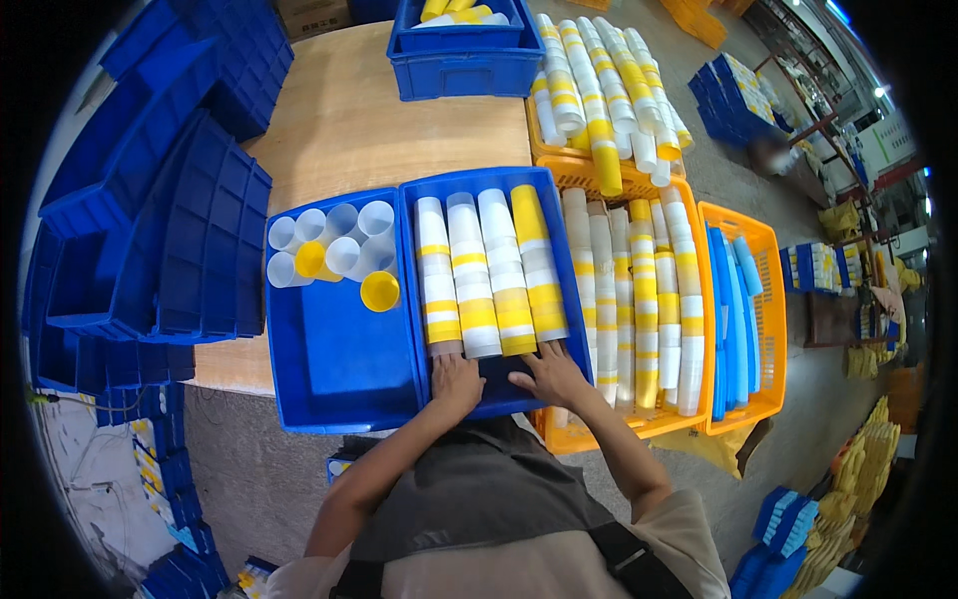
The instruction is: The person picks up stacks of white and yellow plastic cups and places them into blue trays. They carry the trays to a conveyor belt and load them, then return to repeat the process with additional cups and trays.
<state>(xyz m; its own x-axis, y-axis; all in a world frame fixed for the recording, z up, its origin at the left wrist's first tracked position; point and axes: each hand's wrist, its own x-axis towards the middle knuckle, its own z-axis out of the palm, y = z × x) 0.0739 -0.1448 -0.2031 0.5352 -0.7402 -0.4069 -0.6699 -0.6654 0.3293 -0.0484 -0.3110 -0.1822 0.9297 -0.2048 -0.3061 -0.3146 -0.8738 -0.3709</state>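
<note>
Four-walled and blue, a bin (574, 299) in front of me holds several long stacks of nested cups (477, 270) in white, yellow and clear bands, lying side by side. At the near end of the leftmost stack is my left hand (456, 387), its fingers stretched out against the cup rims and their tips partly hidden. My right hand (552, 379) touches the near end of the rightmost stack, thumb spread away from the fingers. Neither hand wraps round a stack. To the left, a second blue bin (344, 384) has several loose white and yellow cups (379, 291) standing at its far end.
An orange crate (707, 344) of cup stacks adjoins on the right, beside another orange crate (773, 299) with blue stacks. Farther off are more piled cup stacks (609, 90) and a blue bin (464, 72) on the wooden table (329, 110). Blue bins (190, 230) are piled at left.
</note>
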